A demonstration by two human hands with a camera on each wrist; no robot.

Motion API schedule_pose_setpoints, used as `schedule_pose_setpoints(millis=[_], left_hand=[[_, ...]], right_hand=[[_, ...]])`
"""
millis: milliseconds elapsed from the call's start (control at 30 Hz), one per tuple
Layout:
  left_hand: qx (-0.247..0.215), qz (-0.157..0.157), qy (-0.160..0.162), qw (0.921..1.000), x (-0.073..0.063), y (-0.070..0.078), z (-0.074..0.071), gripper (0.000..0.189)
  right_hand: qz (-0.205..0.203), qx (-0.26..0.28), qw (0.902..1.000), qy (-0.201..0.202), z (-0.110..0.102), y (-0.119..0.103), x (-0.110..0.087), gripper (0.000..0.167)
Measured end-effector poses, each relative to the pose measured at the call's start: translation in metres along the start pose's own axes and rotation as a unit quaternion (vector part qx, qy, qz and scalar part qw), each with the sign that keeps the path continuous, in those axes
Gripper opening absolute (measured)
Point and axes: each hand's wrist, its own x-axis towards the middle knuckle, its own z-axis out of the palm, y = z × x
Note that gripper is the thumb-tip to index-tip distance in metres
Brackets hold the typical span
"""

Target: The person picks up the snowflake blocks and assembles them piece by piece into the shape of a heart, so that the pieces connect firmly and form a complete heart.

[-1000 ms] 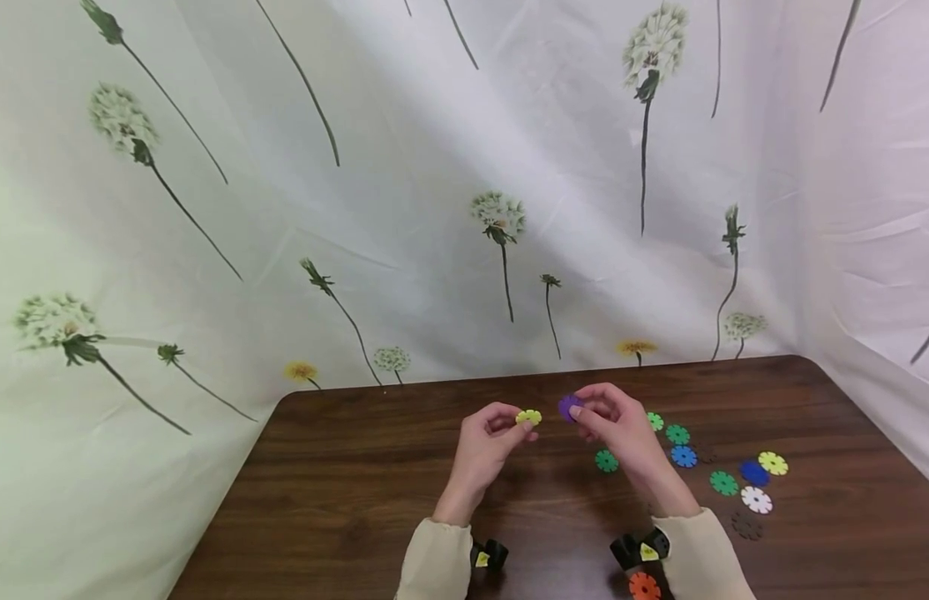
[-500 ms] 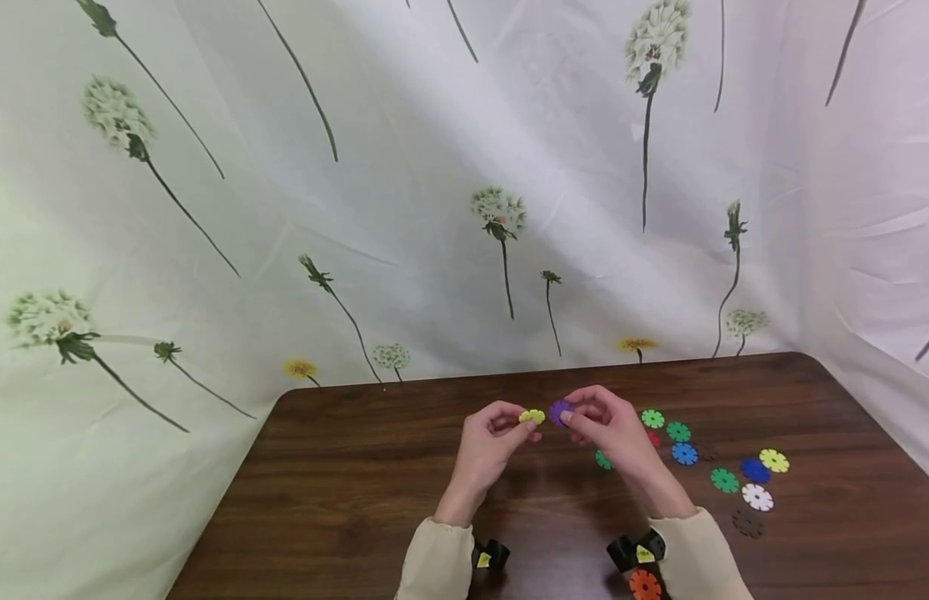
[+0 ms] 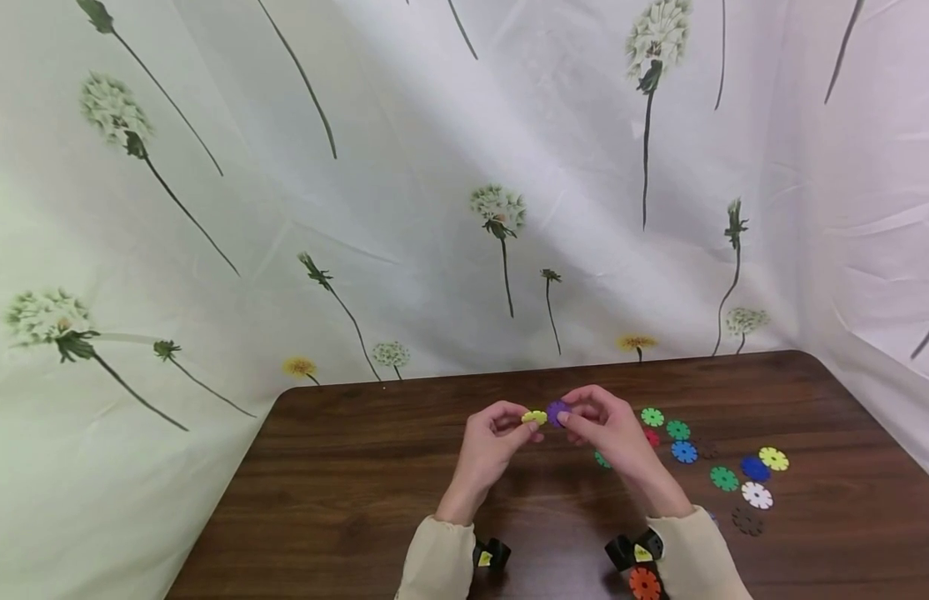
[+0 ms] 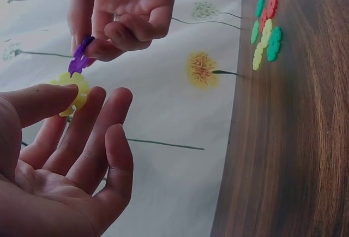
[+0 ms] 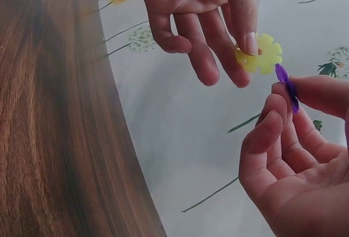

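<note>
Above the table my left hand (image 3: 494,442) pinches a yellow notched plastic disc (image 5: 264,57) between thumb and fingers. Facing it, my right hand (image 3: 610,429) pinches a purple notched disc (image 3: 557,414) the same way. The two discs meet edge to edge, the purple one turned crosswise to the yellow, as the right wrist view shows. In the left wrist view the purple disc (image 4: 81,57) stands right at the rim of the yellow disc (image 4: 79,87). Fingertips cover part of each disc.
On the brown wooden table (image 3: 344,500), loose discs lie to the right, among them a white disc (image 3: 757,495), a dark blue disc (image 3: 755,468) and a yellow one (image 3: 774,458). An orange disc (image 3: 645,583) lies by the right sleeve. Behind hangs a dandelion-print cloth (image 3: 434,250).
My right hand has moved left with the purple disc, closing the gap to the yellow disc. My left hand has shifted slightly right. Both discs stay pinched.
</note>
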Motion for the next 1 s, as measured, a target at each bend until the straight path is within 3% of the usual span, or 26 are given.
schedule_pose_setpoints(millis=[400,733,1000], left_hand=[[0.011,0.014,0.001,0.9998,0.0019,-0.004,-0.0001,0.02],[0.036,0.007,0.027,0.9989,0.0011,-0.0003,0.0009,0.017],[0.044,0.018,0.036,0.9982,0.0038,-0.0047,-0.0003,0.015]], right_hand=[[0.02,-0.008,0.9998,0.001,0.0008,0.0016,0.002,0.028],[0.011,-0.01,0.9998,0.011,0.0022,0.003,0.0021,0.024],[0.042,-0.005,0.999,0.016,0.0041,0.0043,0.0043,0.027]])
